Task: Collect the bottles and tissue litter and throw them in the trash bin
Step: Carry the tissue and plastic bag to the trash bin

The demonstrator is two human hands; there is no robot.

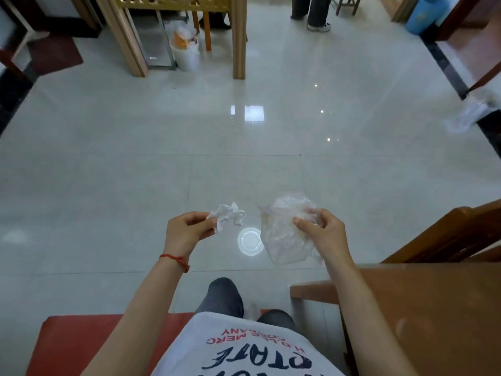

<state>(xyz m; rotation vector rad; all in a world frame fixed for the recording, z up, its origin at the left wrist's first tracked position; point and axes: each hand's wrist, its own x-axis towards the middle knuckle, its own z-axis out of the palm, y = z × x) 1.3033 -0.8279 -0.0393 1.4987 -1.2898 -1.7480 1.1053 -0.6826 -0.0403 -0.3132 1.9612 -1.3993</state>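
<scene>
Tissue litter (227, 216), a crumpled white wad, sits just left of the frame's centre, low down, pinched between the thumb and curled fingers of your left hand (187, 232). A red string bracelet (175, 260) circles that wrist. Just right of centre, your right hand (321, 232) grips a clear, crinkled plastic bag (282, 234) with its fingers curled round the upper edge; the bag hangs below the hand, and what it contains is too blurred to tell. Between your two hands, lower on the floor, lies a round clear plastic lid (250, 241).

The surface under everything is a glossy pale tile floor (135, 158) that mirrors window light and small lamp spots near the middle of the frame. In the upper left, a white trash bin (187, 54) with a bag liner and orange and white rubbish inside stands between the wooden legs of a table (240, 36). A person's legs (311, 12) show at the top centre. A blue cylinder (421, 14) stands at the upper right. Wooden furniture (433, 308) fills the lower right, and a red seat (81, 343) lies at the lower left beneath you.
</scene>
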